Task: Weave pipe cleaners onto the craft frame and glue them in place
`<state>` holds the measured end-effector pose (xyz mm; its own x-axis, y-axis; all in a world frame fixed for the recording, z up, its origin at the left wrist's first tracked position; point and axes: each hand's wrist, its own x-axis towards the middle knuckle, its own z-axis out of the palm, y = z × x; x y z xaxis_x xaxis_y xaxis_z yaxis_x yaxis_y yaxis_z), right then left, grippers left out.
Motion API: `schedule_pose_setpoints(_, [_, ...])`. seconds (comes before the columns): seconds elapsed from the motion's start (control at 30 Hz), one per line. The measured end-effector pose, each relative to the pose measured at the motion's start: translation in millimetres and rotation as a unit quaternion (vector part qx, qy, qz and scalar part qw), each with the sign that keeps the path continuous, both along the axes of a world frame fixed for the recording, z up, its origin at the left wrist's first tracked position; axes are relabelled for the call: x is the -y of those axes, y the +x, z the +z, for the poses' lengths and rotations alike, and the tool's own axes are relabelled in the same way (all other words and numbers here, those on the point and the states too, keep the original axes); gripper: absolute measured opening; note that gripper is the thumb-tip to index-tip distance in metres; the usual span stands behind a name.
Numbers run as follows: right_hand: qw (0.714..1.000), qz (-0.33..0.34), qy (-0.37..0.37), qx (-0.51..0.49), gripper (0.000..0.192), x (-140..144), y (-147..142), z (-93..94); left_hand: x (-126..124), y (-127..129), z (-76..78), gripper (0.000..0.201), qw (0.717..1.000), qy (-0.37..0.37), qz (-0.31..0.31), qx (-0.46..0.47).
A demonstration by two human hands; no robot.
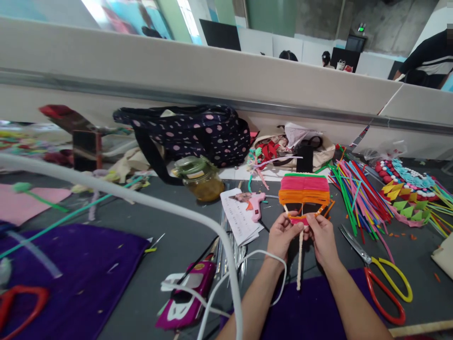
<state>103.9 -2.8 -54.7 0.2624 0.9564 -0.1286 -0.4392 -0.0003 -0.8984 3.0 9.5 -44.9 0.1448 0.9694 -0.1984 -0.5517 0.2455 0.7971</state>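
Held a striped craft panel (304, 190) just beyond the fingertips, pinching its lower orange-and-pink band between the left hand (284, 234) and the right hand (322, 236), both narrowed on it, perhaps to steady the joint from two sides. Pointed the cream stem (299, 267) back between both, seemingly to leave the striped face unobstructed. Had pink glue gun (258, 205) and paper sheets (239, 225) just left of the left hand; on the tabletop (194, 226) right of the right hand, large scissors (371, 260), probably for easy reach. Saw, ahead and left of the left hand, a glass jar (204, 185) holding something amber; behind it, a spotted navy bag (187, 133), without making out its contents. Found, ahead of both hands, a beige cloth bag (326, 154) with red material (271, 150) inside.
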Motion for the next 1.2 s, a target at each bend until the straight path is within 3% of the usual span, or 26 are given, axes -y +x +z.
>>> schedule_pose_setpoints(0.17, [1.000, -0.008, -0.001, -0.003, 0.027, -0.7, 1.1, 1.4, -1.0, 1.4, -4.6, 0.041, 1.000, -0.003, 0.012, 0.004])
schedule_pose_setpoints(0.27, [0.998, -0.051, -0.011, -0.026, 0.031, -3.2, 8.2, 5.6, -0.5, 2.5, -6.2, 0.038, 1.000, -0.004, 0.016, -0.001])
schedule_pose_setpoints(0.43, [0.990, -0.135, 0.005, -0.047, 0.033, -9.5, 27.5, 9.7, 2.3, 6.2, -8.7, 0.040, 1.000, -0.008, -0.019, -0.006])
schedule_pose_setpoints(0.6, [0.987, -0.160, 0.002, -0.030, 0.034, -11.6, 34.2, 7.8, 4.4, 7.1, -8.4, 0.039, 0.999, -0.002, -0.042, -0.019])
schedule_pose_setpoints(0.97, [0.990, -0.134, 0.010, -0.052, 0.035, -8.3, 35.2, 14.3, 8.3, 7.9, -0.3, 0.051, 0.998, 0.020, -0.064, 0.003])
schedule_pose_setpoints(1.2, [0.999, -0.034, -0.022, -0.004, 0.031, -3.3, 37.3, 15.6, -12.4, -11.3, -2.8, 0.040, 0.996, -0.040, 0.023, 0.076])
